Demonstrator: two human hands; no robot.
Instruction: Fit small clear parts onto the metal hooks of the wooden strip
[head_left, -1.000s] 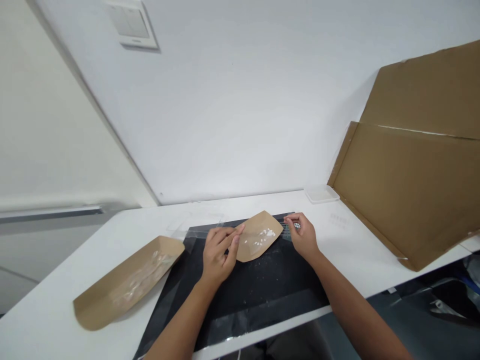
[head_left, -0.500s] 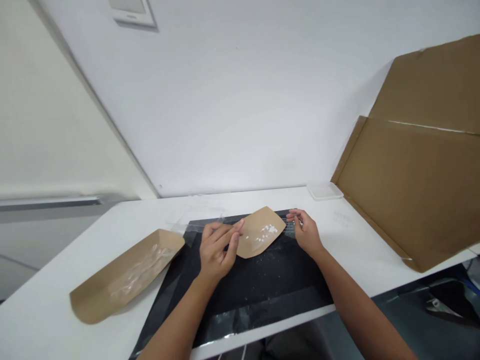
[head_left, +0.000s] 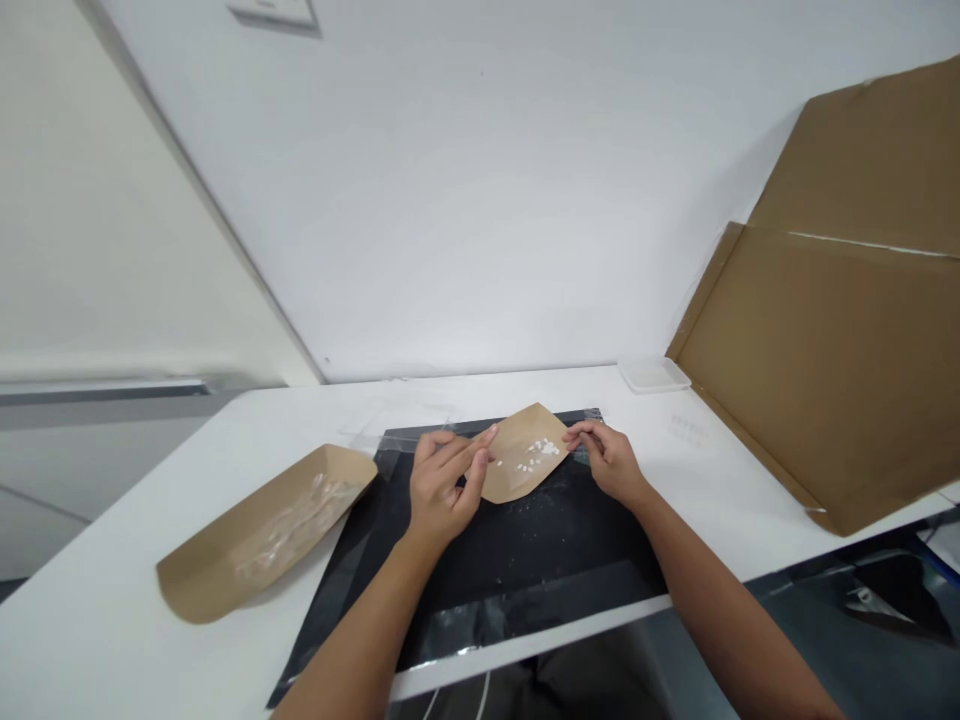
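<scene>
A small brown paper tray is held just over the black mat, with white flakes scattered mostly on its right half. Around its left end, my left hand is closed, index finger stretched along the upper edge. My right hand pinches at the tray's right corner, close to the flakes; its fingertips partly hide that corner. Tiny crumbs dot the mat below.
To the left lies a larger brown paper tray with crumpled clear plastic in it. A translucent shallow container stands by the wall. An opened cardboard box leans at the right of the white table.
My right hand has moved left and now meets the small tray's right corner; before, it was apart from it. My left hand keeps its grip. The view has shifted slightly.
</scene>
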